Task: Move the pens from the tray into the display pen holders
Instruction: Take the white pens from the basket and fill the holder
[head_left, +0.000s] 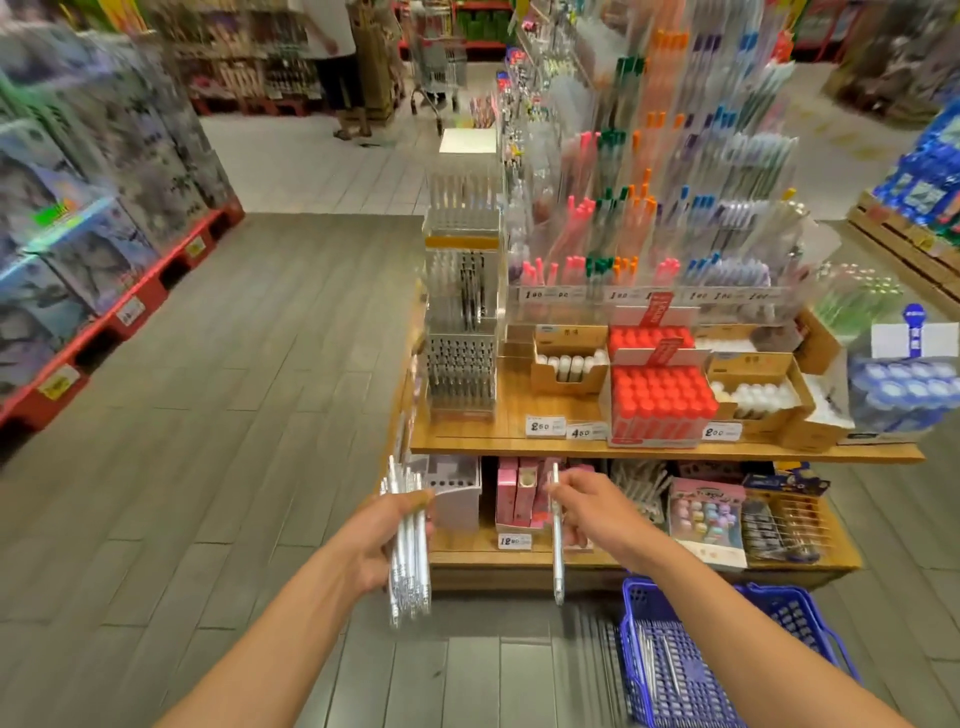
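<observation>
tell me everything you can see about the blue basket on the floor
The blue basket is plastic by its look, with lattice walls and floor full of small openings. It sits upright on the grey floor at the lower right, just in front of the wooden display stand's bottom shelf, partly cut off by the frame's edge and crossed by the right forearm. A few white pens lie inside. A handle curves along its right side. Neither hand touches it.

Grey plank floor (249, 364) meets white tiles (322, 161) farther back; red pallets (130, 306) of boxed goods line the aisle.
</observation>
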